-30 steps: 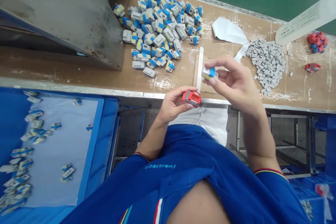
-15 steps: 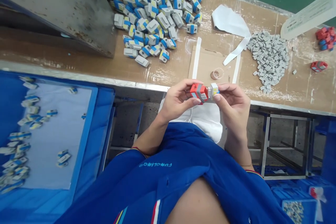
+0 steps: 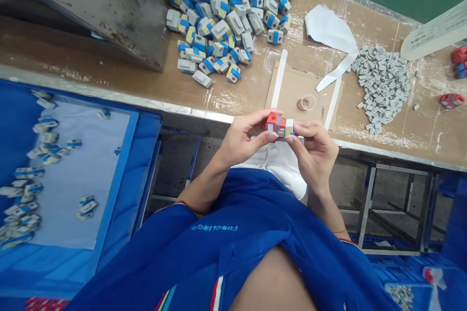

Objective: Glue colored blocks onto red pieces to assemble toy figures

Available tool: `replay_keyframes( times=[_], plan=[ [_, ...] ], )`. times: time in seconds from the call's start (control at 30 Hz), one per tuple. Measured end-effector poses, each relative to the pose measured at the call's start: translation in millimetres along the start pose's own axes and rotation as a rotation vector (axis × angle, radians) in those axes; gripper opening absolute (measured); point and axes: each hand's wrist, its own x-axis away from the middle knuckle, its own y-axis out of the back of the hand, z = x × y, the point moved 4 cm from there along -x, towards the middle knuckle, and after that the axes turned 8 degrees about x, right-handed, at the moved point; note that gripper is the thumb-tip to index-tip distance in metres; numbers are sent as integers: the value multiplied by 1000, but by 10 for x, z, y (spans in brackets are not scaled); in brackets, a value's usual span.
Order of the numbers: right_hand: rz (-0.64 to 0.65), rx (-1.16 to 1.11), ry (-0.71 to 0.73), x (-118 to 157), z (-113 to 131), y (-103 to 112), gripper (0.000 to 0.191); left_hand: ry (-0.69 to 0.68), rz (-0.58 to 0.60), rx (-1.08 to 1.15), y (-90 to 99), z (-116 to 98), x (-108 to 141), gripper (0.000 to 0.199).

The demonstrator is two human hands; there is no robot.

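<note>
Right in front of me, just past the bench edge, my left hand and right hand meet around one small stack of parts. My left fingers and thumb curl around the red plastic block, and my right fingertips and thumb pinch the white-and-yellow end piece. A grey plastic piece sits between them, touching both. Neither hand is released: both are grasping, and gripping from opposite ends looks like the way to keep the three pieces pressed in line. My blue sleeve and a white cloth lie below my wrists.

Just beyond my fingers, a cardboard sheet lies on the brown-covered workbench, with a rubber band on it and a white strip along one side. The heap of grey, blue and yellow connector blocks is ahead and to my left, and the small grey pieces are ahead and to my right, probably kept apart so each kind is easy to pick. Red parts lie further right. To my left, a blue tray holds finished-looking blocks on a white sheet, within easy reach.
</note>
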Motion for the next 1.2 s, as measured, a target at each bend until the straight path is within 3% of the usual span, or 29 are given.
replay_keyframes(
  times=[0.17,0.3,0.37,0.5,0.6,0.67,0.83,1.03,1.2],
  plan=[
    [31,-67,-84,-13,-35,49,16,-75,133,-274,57,-213,-133,58],
    [89,-206,-115,-75,-6,91,13,-187,208,-339,40,-356,-291,56],
    [133,-262,-136,-124,-25,105,21,-170,231,-310,-14,-385,-350,51],
    [312,-301,-183,-219,-114,114,66,-52,159,-185,-113,-399,-408,38],
    [392,-237,-152,-272,-160,125,66,-66,119,-166,-130,-410,-426,33],
    [358,-188,-114,-298,-182,135,60,-113,128,-170,-120,-404,-434,37],
    [181,-189,-21,-297,-236,119,60,-193,152,-173,-127,-272,-419,68],
    [103,-60,82,-265,-217,79,56,-291,60,-203,-203,-100,-385,62],
    [66,-45,175,-214,-165,68,55,-363,42,-231,-258,-175,-327,50]
  ],
)
